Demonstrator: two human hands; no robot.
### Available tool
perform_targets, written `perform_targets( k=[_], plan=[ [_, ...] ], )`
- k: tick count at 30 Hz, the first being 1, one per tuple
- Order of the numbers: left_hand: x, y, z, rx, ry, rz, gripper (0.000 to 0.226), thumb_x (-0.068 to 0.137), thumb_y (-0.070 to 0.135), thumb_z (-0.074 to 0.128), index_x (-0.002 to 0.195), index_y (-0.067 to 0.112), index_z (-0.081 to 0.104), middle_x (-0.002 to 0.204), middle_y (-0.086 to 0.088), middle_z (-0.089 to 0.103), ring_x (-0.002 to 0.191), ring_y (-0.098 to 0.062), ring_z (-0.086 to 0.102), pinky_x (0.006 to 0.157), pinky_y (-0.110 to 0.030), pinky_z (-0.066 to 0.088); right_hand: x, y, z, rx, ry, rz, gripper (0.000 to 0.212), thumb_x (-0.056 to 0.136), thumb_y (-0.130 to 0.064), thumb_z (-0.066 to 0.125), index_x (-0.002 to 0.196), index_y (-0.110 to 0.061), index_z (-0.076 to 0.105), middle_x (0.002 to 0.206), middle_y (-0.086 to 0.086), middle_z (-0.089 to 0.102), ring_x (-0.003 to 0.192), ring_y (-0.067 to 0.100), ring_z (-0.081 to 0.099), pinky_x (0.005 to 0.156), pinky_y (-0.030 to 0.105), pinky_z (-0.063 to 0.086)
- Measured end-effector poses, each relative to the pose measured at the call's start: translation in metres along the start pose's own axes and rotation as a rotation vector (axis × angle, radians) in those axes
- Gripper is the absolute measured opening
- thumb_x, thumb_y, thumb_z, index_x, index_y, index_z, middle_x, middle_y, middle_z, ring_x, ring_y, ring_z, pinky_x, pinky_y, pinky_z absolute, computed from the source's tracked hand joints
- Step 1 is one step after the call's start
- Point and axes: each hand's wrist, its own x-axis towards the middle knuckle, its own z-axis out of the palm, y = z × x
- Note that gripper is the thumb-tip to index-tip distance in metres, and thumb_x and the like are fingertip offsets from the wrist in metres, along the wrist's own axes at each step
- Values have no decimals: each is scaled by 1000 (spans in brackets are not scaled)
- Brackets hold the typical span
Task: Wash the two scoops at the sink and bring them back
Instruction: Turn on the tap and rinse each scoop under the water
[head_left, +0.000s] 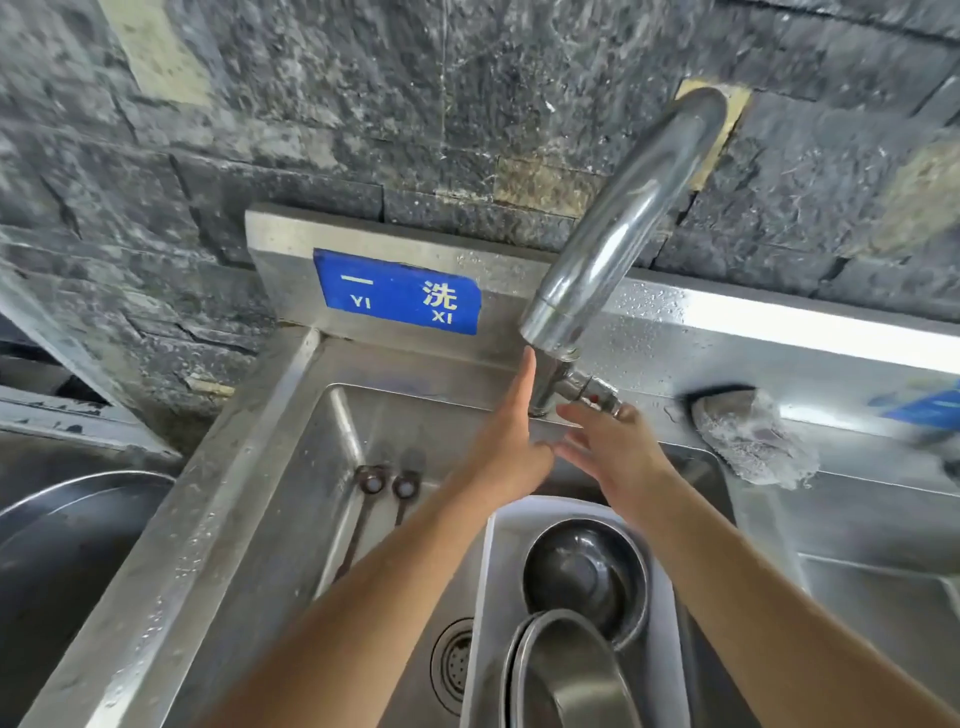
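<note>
Two thin dark scoops lie side by side on the floor of the steel sink (270, 467), at its left. Their small round ends, the left scoop (371, 482) and the right scoop (405, 487), point to the back wall, and their handles run under my left forearm. Both hands are up at the tap (618, 228). My left hand (511, 441) has straight fingers, with the tips beside the tap's base. My right hand (610, 447) reaches with spread fingers to the tap's side lever (597, 395). Neither hand holds anything. No water is running.
A white tub (488, 571) in the sink's right half holds a steel bowl (584, 577) and a stack of steel plates (561, 675). The drain (452, 662) lies to its left. A soapy cloth (748, 441) rests on the right rim. A large steel basin (67, 561) stands at left.
</note>
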Motion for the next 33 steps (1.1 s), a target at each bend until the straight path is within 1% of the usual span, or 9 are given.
perform_targets(
  k=[2,5,9,15,19,21,24,28,33],
  plan=[
    [3,0,-1,-26,-20,0,103,88,10,53,138,71,-13,139,8,56,69,0,63,59,-32,57,1,-3,1,14,2,7,15,89,-9,71,102,-13,65,100,0,67,99,16,63,69,24,61],
    [3,1,0,-36,-30,-27,102,88,11,54,135,74,-11,127,27,42,99,-19,70,79,-36,58,3,-6,0,55,39,27,23,84,-21,78,93,-22,57,103,-3,65,98,8,61,85,33,63],
    [5,0,5,-58,-44,-34,108,86,7,56,118,87,-10,101,37,51,78,-30,67,81,-44,57,12,-10,1,-132,105,-20,29,83,-38,73,98,-16,60,91,-4,60,89,11,65,97,42,58],
    [11,-4,8,-172,-72,-7,108,80,11,62,121,84,-5,129,44,33,69,-5,52,87,-53,54,16,-12,4,-211,119,-49,30,84,-39,68,97,-16,53,100,5,69,100,27,69,97,49,56],
    [12,-7,9,-176,-63,-18,111,85,6,66,135,77,-2,147,37,21,69,34,46,89,-50,58,15,-13,1,-314,138,-79,24,79,-36,52,89,-15,50,82,6,61,70,20,56,60,33,45],
    [13,-8,10,-199,-59,-23,112,85,5,68,135,77,-2,149,35,19,80,41,40,89,-43,59,18,-12,-1,-357,137,-95,13,88,-25,49,91,-12,52,81,7,58,67,20,51,58,31,39],
    [14,-6,11,-244,-64,-5,116,84,0,68,134,77,-4,145,36,15,100,44,31,79,-27,61,22,-10,-4,-378,132,-113,19,89,-18,49,102,-8,57,81,5,53,67,22,47,62,30,38],
    [15,-8,13,-316,-73,5,116,83,-9,66,146,63,0,143,34,16,127,25,27,72,-16,56,19,-11,-6,-377,126,-143,8,86,-11,46,80,-13,50,68,-1,47,60,17,39,55,29,32],
    [14,-9,12,-295,-68,-3,115,83,-5,67,144,66,1,143,34,18,107,41,29,88,-26,57,16,-14,-9,-403,113,-143,10,86,-12,45,78,-17,48,67,-3,46,59,16,40,54,29,31]
  ],
)
